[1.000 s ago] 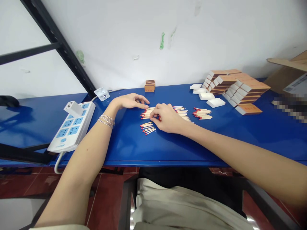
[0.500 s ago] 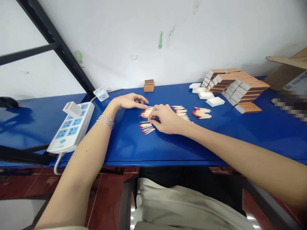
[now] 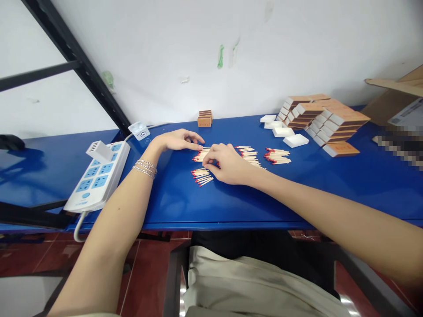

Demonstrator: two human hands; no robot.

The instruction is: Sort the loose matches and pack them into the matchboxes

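Note:
Red-tipped matches lie in groups on a blue table. My right hand rests over the middle pile of matches, with thumb and fingers pinched on a few of them. My left hand lies flat, fingers stretched out, fingertips touching the far edge of that same pile. A small bundle of matches sits just in front of my right thumb. More matches show behind my right hand, and another bundle lies further right.
A white and blue power strip with a plugged adapter sits at left. Stacked matchboxes and white inner trays fill the back right. A small brown stack stands by the wall. A black metal frame rises at left.
My right hand has shifted slightly left over the pile, its fingers working at the matches. My left hand has stayed put.

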